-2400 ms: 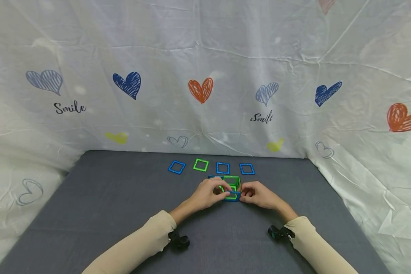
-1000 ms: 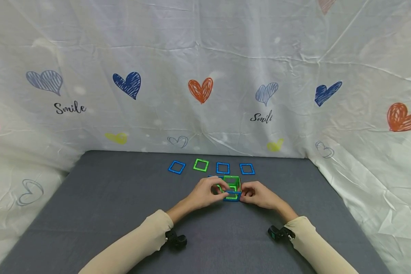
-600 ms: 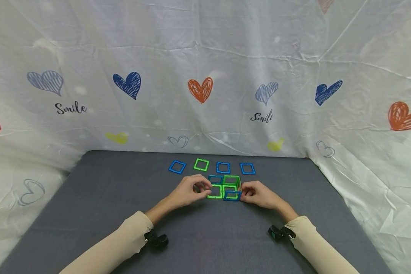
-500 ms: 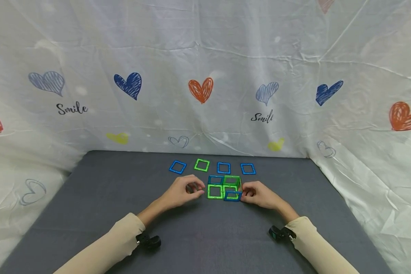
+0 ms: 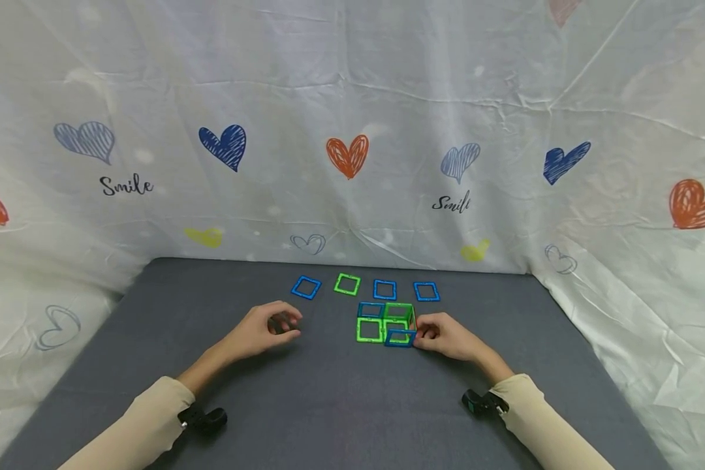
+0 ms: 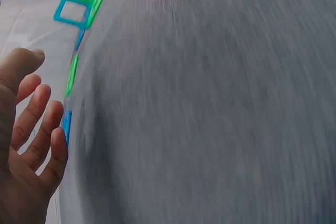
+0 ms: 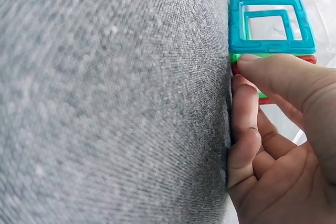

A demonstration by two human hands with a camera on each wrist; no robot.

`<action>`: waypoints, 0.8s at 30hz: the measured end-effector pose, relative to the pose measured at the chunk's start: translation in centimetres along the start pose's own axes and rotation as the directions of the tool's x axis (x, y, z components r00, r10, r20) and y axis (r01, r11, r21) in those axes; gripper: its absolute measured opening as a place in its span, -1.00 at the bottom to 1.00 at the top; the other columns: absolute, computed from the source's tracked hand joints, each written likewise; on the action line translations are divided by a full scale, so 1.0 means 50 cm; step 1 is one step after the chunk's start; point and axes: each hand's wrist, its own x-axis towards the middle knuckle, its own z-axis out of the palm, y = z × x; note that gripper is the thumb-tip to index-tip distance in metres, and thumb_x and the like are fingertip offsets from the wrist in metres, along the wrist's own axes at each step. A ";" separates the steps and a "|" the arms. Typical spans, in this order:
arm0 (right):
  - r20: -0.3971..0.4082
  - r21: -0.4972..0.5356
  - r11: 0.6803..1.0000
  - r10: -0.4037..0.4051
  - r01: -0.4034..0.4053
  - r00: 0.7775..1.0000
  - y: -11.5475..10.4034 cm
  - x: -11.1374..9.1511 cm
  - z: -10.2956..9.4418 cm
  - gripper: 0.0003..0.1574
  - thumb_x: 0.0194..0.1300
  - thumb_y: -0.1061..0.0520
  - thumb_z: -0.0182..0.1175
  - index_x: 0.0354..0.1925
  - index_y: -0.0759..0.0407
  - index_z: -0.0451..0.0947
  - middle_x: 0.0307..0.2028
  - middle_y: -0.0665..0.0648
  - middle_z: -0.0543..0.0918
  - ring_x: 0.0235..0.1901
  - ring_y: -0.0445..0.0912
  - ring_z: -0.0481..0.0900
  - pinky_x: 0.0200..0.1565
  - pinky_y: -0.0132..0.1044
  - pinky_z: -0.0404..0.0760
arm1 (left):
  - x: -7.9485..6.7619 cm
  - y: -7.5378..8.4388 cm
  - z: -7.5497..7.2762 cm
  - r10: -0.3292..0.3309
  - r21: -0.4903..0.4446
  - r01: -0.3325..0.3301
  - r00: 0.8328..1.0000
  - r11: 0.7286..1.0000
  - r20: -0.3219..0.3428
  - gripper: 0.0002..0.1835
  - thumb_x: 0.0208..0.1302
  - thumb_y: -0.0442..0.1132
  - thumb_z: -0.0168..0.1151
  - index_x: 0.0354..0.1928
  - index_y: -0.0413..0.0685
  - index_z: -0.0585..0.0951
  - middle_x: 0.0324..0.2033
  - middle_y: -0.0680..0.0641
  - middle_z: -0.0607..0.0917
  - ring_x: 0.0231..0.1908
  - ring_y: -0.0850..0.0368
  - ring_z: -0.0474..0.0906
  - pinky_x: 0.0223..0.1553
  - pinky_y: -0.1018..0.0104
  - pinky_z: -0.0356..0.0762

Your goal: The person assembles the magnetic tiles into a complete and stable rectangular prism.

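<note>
Open-frame magnetic tiles stand joined at the table's middle. A green floor tile [image 5: 369, 341] lies at the left, with an upright blue tile [image 5: 371, 303] and green tile [image 5: 399, 305] behind. At the front right stands another blue tile [image 7: 273, 47], and a red tile [image 7: 307, 59] forms the right side. My right hand [image 5: 446, 336] stays at that side, thumb and curled fingers pinching the red tile's lower front corner; the index fingertip is hidden. Left of the tiles, my left hand [image 5: 264, 329] hovers over the table, fingers loosely bent and holding nothing.
Behind the joined tiles, a row of loose tiles lies flat: a blue tile [image 5: 296, 284], a green tile [image 5: 344, 293] and two more blue ones. A grey cloth [image 5: 352, 405] covers the table. A white curtain [image 5: 282, 196] printed with hearts hangs behind it.
My left hand has let go of the front blue tile and moved left, away from the joined tiles, uncovering the left floor tile. My right hand has stayed in place.
</note>
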 end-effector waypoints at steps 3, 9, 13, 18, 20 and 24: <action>0.000 0.010 1.000 0.009 -0.009 1.000 0.000 0.000 0.001 -0.91 0.35 0.38 0.31 -0.17 0.32 0.62 -0.37 0.13 0.62 -0.45 -0.08 0.49 -0.40 -0.36 0.45 | -0.012 -0.011 -0.018 -0.015 0.023 0.016 1.000 1.000 -0.007 -0.64 0.24 -0.29 0.50 0.05 -0.16 0.65 -0.18 -0.01 0.67 -0.27 0.11 0.61 -0.38 0.25 0.58; -0.001 0.007 1.000 0.016 -0.016 1.000 0.002 0.001 0.002 -0.91 0.35 0.40 0.30 -0.17 0.33 0.62 -0.37 0.15 0.61 -0.45 -0.07 0.49 -0.41 -0.37 0.44 | -0.019 -0.033 -0.045 -0.050 0.077 0.051 0.999 0.996 -0.015 -0.45 0.16 -0.19 0.58 0.17 -0.14 0.60 -0.07 -0.10 0.65 -0.16 -0.03 0.60 -0.29 0.16 0.59; -0.003 0.011 1.000 0.025 -0.025 1.000 0.000 0.000 0.002 -0.90 0.35 0.38 0.32 -0.16 0.32 0.62 -0.37 0.13 0.62 -0.44 -0.08 0.50 -0.40 -0.37 0.45 | -0.014 -0.044 -0.056 -0.070 0.086 0.072 0.997 0.994 -0.019 -0.37 0.12 -0.15 0.60 0.22 -0.13 0.57 -0.01 -0.13 0.63 -0.10 -0.10 0.59 -0.24 0.09 0.59; -0.008 0.005 1.000 0.023 -0.023 1.000 0.000 -0.002 0.002 -0.90 0.35 0.38 0.32 -0.16 0.32 0.62 -0.37 0.12 0.62 -0.44 -0.08 0.51 -0.40 -0.37 0.46 | 0.004 -0.058 -0.059 -0.108 0.089 0.108 0.994 0.990 -0.009 -0.32 0.12 -0.11 0.60 0.25 -0.14 0.55 0.01 -0.11 0.60 -0.06 -0.12 0.55 -0.18 0.01 0.57; -0.006 -0.004 1.000 0.020 -0.020 1.000 0.002 -0.002 0.002 -0.90 0.35 0.37 0.32 -0.16 0.30 0.63 -0.38 0.09 0.62 -0.44 -0.10 0.51 -0.40 -0.36 0.47 | 0.013 -0.060 -0.057 -0.121 0.087 0.120 0.993 0.989 -0.002 -0.30 0.12 -0.09 0.61 0.27 -0.14 0.54 0.03 -0.12 0.59 -0.04 -0.12 0.54 -0.14 -0.02 0.56; -0.005 -0.019 1.000 0.014 -0.014 1.000 0.003 -0.001 0.001 -0.90 0.35 0.35 0.33 -0.16 0.27 0.63 -0.37 0.06 0.63 -0.42 -0.12 0.53 -0.39 -0.36 0.48 | 0.034 -0.066 -0.050 -0.125 0.087 0.124 0.992 0.988 0.007 -0.28 0.12 -0.08 0.61 0.29 -0.15 0.53 0.05 -0.17 0.58 -0.01 -0.15 0.52 -0.09 -0.06 0.53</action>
